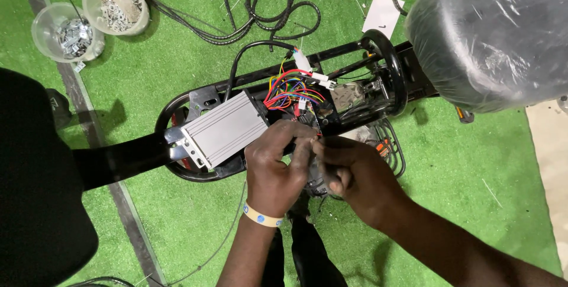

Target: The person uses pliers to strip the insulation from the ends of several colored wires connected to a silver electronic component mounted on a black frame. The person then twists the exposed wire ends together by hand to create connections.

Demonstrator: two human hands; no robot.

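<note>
A black metal frame (390, 65) lies on green turf. A ribbed silver controller box (223, 128) is fixed on it, with a bundle of coloured wires (291, 89) running out of its right end. My left hand (275, 165), a yellow band at its wrist, pinches thin wires just below that bundle. Touching it from the right, my right hand (355, 171) has its fingers closed on the same wires. What lies under the two hands is hidden.
Two clear plastic cups hold small metal hardware at the top left (66, 31) (118, 4). Black cables (266, 12) coil at the top. A plastic-wrapped black seat (491, 32) fills the top right. A dark shape (35, 180) blocks the left edge.
</note>
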